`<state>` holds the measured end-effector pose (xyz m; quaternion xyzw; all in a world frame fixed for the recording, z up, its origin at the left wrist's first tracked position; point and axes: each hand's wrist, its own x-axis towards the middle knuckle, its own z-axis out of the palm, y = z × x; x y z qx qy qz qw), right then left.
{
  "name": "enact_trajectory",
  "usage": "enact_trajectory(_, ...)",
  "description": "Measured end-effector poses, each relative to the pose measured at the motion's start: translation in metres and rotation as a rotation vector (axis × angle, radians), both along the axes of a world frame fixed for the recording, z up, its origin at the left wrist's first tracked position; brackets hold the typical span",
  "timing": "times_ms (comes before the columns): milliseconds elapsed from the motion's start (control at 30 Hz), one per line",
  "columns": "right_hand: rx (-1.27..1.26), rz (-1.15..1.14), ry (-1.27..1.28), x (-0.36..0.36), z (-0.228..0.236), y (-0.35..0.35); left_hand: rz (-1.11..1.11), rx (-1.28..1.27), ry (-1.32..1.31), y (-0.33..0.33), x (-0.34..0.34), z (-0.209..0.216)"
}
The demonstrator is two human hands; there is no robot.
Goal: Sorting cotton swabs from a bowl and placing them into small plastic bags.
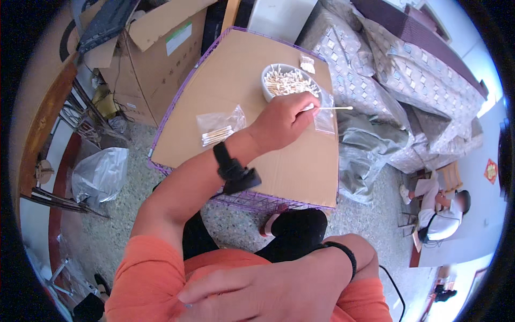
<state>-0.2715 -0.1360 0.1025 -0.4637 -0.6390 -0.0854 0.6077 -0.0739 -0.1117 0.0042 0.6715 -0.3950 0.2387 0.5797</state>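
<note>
My left hand [284, 119] is closed around a cotton swab [338, 108] over the cardboard-topped table [279, 172]. The swab's shaft sticks out to the right, its white tip clear of the fingers. Just beyond the hand, a grey bowl [263, 86] holds a heap of cotton swabs [289, 80]. To the left of my wrist, a clear plastic bag [236, 115] lies by a small row of swabs [217, 136]. Another clear bag [325, 123] rests right of my hand. My right hand [257, 292], fingers stretched, lies across my orange shirt, away from the table.
A small packet [307, 64] lies behind the bowl. Cardboard boxes [155, 70] stand at the far left, and plastic-wrapped cushions [375, 70] are piled along the right. A white plastic bag [101, 173] sits on the floor at left. Another person [445, 217] sits at the right.
</note>
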Motion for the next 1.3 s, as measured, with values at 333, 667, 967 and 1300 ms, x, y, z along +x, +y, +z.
enact_trajectory(333, -0.415, -1.084, -0.384, -0.035, -0.008, -0.128, 0.029, 0.179, 0.295, 0.044, -0.111, 0.004)
enact_trajectory(667, -0.311, -1.139, 0.269, -0.011, -0.106, -0.155, 0.057, 0.391, 0.228, 0.042, -0.167, -0.014)
enact_trajectory(967, -0.404, -0.837, 0.776, -0.046, -0.163, -0.125, -0.149, -0.043, 0.615, 0.022, -0.199, -0.052)
enact_trajectory(1300, -0.151, -0.628, 1.047, -0.051, -0.186, -0.14, -0.454, -0.228, 1.307, 0.034, -0.223, -0.077)
